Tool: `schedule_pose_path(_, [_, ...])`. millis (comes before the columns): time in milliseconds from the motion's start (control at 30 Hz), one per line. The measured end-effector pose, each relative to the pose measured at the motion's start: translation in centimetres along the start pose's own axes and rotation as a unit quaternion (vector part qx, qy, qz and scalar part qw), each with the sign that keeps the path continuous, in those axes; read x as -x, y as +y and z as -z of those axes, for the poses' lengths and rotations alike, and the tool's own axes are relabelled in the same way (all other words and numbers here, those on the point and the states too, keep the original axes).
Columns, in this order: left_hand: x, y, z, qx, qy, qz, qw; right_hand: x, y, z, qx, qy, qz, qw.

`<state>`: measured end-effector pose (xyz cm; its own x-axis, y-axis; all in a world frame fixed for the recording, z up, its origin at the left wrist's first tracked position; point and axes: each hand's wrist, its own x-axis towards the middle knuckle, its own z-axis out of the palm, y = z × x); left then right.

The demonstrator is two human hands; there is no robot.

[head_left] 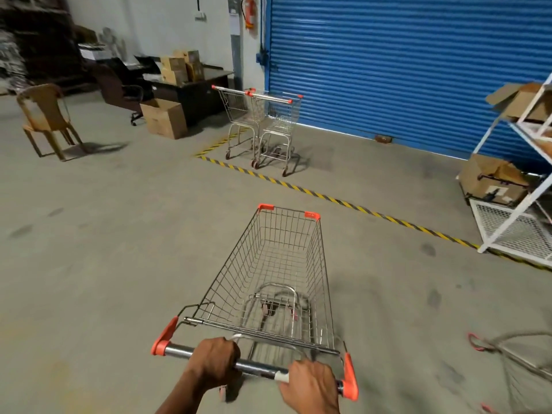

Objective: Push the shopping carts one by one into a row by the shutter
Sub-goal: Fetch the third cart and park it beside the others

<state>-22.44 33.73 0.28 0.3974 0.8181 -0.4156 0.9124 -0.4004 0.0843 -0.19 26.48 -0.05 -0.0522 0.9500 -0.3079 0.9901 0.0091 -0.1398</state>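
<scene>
**Ana:** Right, both hands are on the handlebar (254,366) of the empty shopping cart (274,273) at the near centre. The left hand (216,361) has its fingers curled over the bar, and the right hand (310,383) is wrapped round it near the orange end cap.

**Ben:** And the target?

**Ana:** Two parked carts (263,127) stand side by side at the far centre, just inside the striped floor tape (328,200), in front of the blue shutter (418,70). The pushed cart sits on open concrete, well short of that tape, its nose pointing slightly right of the pair.

**Ben:** So this would be the third cart, mid-run?

**Ana:** That's my read. Another cart (513,363) shows blurred at the near right edge, so more seem to be waiting.

**Ben:** Next move?

**Ana:** Roll it forward across the tape and line it up just to the right of the pair, nose to the shutter, keeping clear of the white rack (507,222) on the right.
</scene>
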Motion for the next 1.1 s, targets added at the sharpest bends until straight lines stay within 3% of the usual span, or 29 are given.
schedule_pose_path(667, [-31.3, -18.5, 16.5, 0.001, -0.023, -0.077, 0.997, -36.6, -3.3, 11.6, 0.019, 0.020, -0.080, 0.996])
schedule_pose_path(1100, [-55.0, -24.3, 28.1, -0.037, -0.006, -0.119, 0.992, -61.2, 2.8, 18.2, 0.020, 0.026, -0.101, 0.994])
